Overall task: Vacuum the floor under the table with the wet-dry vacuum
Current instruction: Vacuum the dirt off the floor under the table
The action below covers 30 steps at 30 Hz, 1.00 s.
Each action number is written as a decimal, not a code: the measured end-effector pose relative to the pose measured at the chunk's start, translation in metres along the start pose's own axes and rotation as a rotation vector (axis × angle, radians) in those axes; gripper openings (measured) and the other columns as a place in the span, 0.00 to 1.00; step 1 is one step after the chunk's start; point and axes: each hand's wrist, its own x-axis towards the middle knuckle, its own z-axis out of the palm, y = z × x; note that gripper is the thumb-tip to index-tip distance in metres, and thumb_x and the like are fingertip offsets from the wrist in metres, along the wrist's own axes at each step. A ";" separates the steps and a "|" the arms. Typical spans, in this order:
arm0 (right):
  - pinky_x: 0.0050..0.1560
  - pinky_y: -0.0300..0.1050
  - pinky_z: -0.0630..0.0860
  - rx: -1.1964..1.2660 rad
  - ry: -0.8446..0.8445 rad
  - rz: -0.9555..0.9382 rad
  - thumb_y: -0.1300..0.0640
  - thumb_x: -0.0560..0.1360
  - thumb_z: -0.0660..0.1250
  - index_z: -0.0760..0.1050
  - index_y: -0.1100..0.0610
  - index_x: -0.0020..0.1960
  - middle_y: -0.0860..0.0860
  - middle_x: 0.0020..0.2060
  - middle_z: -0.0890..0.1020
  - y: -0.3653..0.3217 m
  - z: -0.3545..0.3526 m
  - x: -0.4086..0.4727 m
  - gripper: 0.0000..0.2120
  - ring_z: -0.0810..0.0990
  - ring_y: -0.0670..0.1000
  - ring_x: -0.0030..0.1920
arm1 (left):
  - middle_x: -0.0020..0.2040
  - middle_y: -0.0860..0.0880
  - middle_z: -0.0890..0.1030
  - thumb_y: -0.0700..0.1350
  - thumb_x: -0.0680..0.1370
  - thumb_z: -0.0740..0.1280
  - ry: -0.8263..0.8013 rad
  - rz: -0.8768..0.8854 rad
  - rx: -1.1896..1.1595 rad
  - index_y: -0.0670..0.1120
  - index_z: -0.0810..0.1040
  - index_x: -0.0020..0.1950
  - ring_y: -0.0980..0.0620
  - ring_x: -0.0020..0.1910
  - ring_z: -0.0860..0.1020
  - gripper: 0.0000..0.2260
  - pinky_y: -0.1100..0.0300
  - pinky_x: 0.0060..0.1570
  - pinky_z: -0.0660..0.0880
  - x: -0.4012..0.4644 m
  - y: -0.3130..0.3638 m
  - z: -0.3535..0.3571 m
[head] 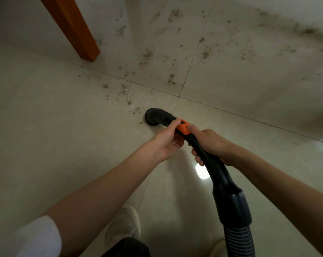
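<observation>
Item: wet-dry vacuum wand [208, 160], black, curved, with an orange collar [183, 128] near its front end and a ribbed hose [239, 240] running off the lower edge of the view. Nozzle [154, 116]: round, black, mouth set down on or just above the floor [45, 108]; contact cannot be told for certain. Left hand [168, 140]: fingers curled round the wand just behind the nozzle, thumb lying along the orange collar. Right hand [210, 143]: wrapped round the wand just behind the left, thumb against the collar's rear edge; the two hands nearly touch. Debris [147, 52]: dark crumbs and dusty clusters scattered over the pale tiles beyond the nozzle, thickest toward the upper right, with a few specks right beside the nozzle's mouth. Table leg [73, 28]: orange-brown wood, upper left, well apart from the nozzle. Other: a light shoe [125, 225] and a white sleeve [36, 236] at the lower edge. Status, as a judgement: cleaning looks barely begun, most dirt being untouched. Risks: a lifted or tilted nozzle would lose suction and push crumbs ahead rather than take them up; a fast sweep could scatter fines; a wide stroke to the left could knock the table leg; the trailing hose could snag near the feet; thumbs on the collar may shift it if it is a slider.
</observation>
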 end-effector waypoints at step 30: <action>0.23 0.38 0.74 -0.056 0.056 -0.047 0.42 0.80 0.53 0.72 0.67 0.51 0.57 0.30 0.76 -0.021 0.025 0.017 0.26 0.74 0.49 0.21 | 0.43 0.45 0.78 0.50 0.80 0.62 0.054 0.075 -0.115 0.41 0.75 0.48 0.52 0.44 0.77 0.12 0.63 0.43 0.74 0.003 0.016 -0.018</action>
